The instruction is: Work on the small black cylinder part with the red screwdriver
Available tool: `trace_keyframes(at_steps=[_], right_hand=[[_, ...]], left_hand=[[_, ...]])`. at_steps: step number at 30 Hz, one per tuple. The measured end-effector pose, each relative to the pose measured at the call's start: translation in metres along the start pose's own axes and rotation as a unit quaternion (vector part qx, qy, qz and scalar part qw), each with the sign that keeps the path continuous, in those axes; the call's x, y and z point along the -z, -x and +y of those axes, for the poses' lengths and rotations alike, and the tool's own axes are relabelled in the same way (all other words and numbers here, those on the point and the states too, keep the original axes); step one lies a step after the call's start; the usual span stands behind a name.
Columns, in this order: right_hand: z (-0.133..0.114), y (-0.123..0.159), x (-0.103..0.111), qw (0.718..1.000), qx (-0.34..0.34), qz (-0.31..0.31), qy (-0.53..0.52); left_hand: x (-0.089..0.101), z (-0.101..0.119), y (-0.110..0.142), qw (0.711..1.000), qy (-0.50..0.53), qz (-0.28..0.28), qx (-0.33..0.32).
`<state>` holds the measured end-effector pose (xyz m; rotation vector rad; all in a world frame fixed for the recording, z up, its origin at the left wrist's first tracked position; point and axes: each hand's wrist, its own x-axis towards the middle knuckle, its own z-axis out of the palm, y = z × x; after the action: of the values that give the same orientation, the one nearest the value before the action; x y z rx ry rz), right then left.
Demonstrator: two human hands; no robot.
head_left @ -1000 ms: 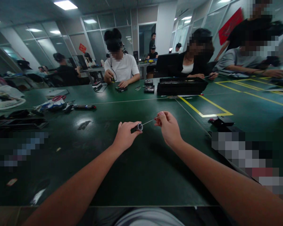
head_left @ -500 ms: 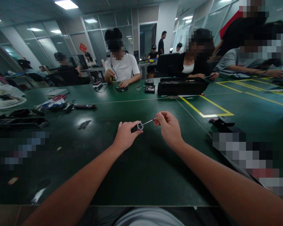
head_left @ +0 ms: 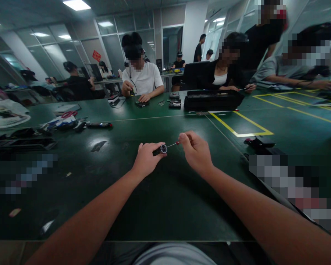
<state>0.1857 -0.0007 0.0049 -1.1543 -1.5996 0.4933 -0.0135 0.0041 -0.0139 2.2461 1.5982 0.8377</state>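
My left hand (head_left: 146,159) is closed round a small black cylinder (head_left: 160,149) whose round silvery end faces right. My right hand (head_left: 196,151) pinches a thin metal tool (head_left: 173,144) with a red handle end. The tool's tip points into the open end of the cylinder. Both hands hover just over the dark green table (head_left: 160,198), about in the middle of the view.
A long black tray (head_left: 212,100) lies beyond a yellow taped rectangle (head_left: 241,125). Pens and clutter (head_left: 71,123) sit at the left, a black device (head_left: 260,142) at the right. Several seated people work across the table, and one stands at the far right.
My right hand has shifted slightly left, pushing the thin tool further into the cylinder. The standing person at the back right has moved left.
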Motion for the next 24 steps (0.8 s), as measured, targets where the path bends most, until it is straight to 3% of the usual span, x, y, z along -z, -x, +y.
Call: trace_keyframes(at_steps=[12,15,20,24], right_hand=[[-0.005,0.0,0.002,0.999,0.011,-0.025,0.017],[-0.003,0.0,0.001,1.0,-0.005,-0.018,-0.02],[0.009,-0.006,-0.006,0.984,-0.084,-0.003,-0.16],[0.023,-0.014,-0.009,0.932,-0.22,0.055,-0.282]], left_hand=[[-0.001,-0.002,0.0,1.0,-0.001,-0.01,-0.002],[-0.001,-0.003,0.0,1.0,-0.005,-0.003,-0.001],[0.002,-0.001,0.001,1.0,-0.006,0.005,-0.007],[0.002,0.001,0.0,0.999,-0.03,0.019,-0.037]])
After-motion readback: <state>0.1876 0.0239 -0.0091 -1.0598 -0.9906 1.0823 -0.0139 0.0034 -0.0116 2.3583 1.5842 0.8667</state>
